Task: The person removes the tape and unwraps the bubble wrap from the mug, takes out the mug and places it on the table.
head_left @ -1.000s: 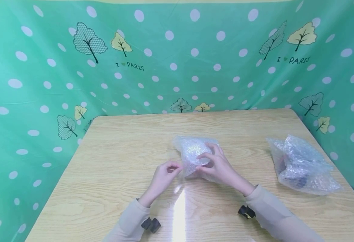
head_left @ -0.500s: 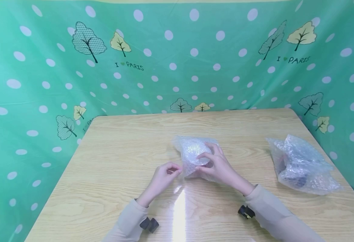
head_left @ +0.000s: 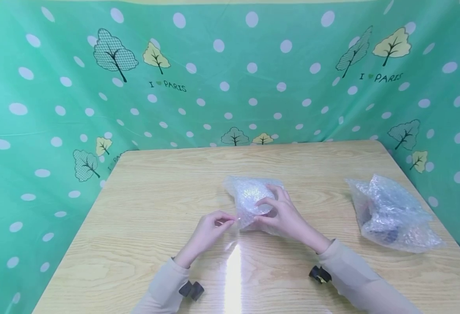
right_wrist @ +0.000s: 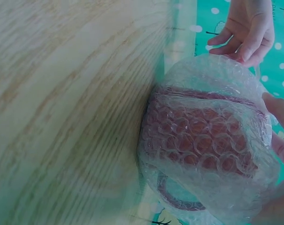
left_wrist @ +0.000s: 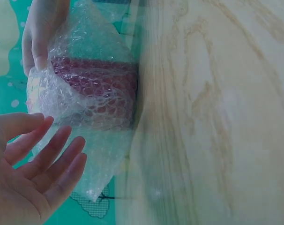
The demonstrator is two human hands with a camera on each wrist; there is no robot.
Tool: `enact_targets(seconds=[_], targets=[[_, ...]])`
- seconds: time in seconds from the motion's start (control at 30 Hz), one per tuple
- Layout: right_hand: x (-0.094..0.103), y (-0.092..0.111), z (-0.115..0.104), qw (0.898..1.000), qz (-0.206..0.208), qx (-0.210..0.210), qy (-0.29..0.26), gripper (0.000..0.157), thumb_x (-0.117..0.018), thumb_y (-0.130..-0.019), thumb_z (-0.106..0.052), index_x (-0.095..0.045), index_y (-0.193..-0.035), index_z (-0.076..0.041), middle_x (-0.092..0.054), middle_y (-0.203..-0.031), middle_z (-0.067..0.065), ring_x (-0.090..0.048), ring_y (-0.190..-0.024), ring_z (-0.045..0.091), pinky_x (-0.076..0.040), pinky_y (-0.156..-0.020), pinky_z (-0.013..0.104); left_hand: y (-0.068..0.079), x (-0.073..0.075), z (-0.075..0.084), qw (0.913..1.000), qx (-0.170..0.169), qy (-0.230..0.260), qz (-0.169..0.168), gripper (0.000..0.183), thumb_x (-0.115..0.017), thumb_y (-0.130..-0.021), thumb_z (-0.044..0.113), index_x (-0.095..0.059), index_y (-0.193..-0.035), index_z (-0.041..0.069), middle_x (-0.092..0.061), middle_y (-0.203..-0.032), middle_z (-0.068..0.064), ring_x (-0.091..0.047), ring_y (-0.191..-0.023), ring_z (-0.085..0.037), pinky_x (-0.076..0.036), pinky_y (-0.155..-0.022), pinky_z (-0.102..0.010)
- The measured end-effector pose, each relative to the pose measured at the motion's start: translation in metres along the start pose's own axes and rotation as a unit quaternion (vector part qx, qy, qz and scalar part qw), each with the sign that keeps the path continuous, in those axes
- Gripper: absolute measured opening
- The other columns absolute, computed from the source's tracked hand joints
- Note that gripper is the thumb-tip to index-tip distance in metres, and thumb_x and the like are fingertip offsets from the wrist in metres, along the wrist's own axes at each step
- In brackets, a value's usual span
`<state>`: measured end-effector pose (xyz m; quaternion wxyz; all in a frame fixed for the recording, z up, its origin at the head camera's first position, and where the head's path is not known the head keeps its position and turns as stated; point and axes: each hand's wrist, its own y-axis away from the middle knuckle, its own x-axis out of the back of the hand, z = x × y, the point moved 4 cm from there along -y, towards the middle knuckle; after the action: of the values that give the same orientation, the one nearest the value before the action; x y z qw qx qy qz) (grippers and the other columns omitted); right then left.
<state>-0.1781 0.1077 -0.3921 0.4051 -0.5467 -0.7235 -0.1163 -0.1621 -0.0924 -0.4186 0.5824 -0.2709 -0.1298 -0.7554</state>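
A dark red mug (right_wrist: 212,136), wrapped in bubble wrap (head_left: 249,192), stands on the table; its curved handle (right_wrist: 179,200) shows through the plastic in the right wrist view. My right hand (head_left: 283,213) grips the wrapped mug from the right, thumb and fingers spread around its top. At the near left edge of the wrap, my left hand (head_left: 210,229) pinches a thin clear strip that looks like tape between thumb and index finger. Its other fingers are loosely bent in the left wrist view. Clear plastic sticks out past the mug on both sides.
A second bubble-wrapped bundle (head_left: 395,218), with something dark inside, lies at the right side of the wooden table (head_left: 143,196). Green dotted cloth (head_left: 230,65) hangs behind and along both sides. Small black devices (head_left: 191,290) sit at both wrists.
My left forearm and wrist have shifted slightly left, while the fingertips stay at the wrap's edge. The right hand and wrapped mug have hardly moved.
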Motion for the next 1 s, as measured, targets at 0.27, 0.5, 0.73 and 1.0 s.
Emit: enact_targets(seconds=[0.27, 0.5, 0.73, 1.0], targets=[[0.005, -0.001, -0.002, 1.000, -0.020, 0.012, -0.004, 0.031, -0.073, -0.070, -0.030, -0.063, -0.097, -0.020, -0.030, -0.137, 0.020, -0.023, -0.126, 0.037, -0.024, -0.094, 0.064, -0.006, 0.009, 0.007, 0.9992, -0.011, -0.023, 0.030, 0.013, -0.059, -0.083, 0.009, -0.066, -0.093, 0.006, -0.066, -0.091, -0.005, -0.061, -0.080, -0.016, -0.051, -0.070, -0.023], [0.016, -0.003, 0.000, 0.998, -0.016, 0.051, -0.045, 0.032, -0.068, -0.076, -0.019, -0.061, -0.106, -0.012, -0.035, -0.133, 0.022, -0.031, -0.122, 0.039, -0.031, -0.092, 0.061, -0.016, 0.011, 0.022, 0.9969, -0.058, -0.010, 0.053, 0.016, -0.063, -0.081, 0.010, -0.065, -0.096, 0.005, -0.065, -0.091, -0.005, -0.061, -0.081, -0.017, -0.053, -0.070, -0.028], [0.019, -0.007, 0.001, 0.997, -0.009, 0.059, -0.039, 0.034, -0.065, -0.078, -0.008, -0.058, -0.111, -0.008, -0.041, -0.129, 0.020, -0.038, -0.118, 0.037, -0.037, -0.092, 0.054, -0.020, 0.000, 0.034, 0.9910, -0.114, -0.062, 0.033, 0.040, -0.072, -0.072, 0.023, -0.061, -0.105, 0.003, -0.054, -0.091, -0.008, -0.057, -0.079, -0.021, -0.052, -0.067, -0.025], [0.020, -0.016, 0.001, 0.998, 0.027, 0.049, -0.009, 0.029, -0.065, -0.077, -0.006, -0.060, -0.106, -0.005, -0.053, -0.115, 0.017, -0.047, -0.109, 0.033, -0.038, -0.093, 0.051, -0.020, -0.010, 0.045, 0.9689, -0.184, -0.150, 0.069, 0.032, -0.073, -0.069, 0.026, -0.065, -0.093, 0.007, -0.048, -0.085, -0.002, -0.050, -0.074, -0.015, -0.047, -0.064, -0.022]])
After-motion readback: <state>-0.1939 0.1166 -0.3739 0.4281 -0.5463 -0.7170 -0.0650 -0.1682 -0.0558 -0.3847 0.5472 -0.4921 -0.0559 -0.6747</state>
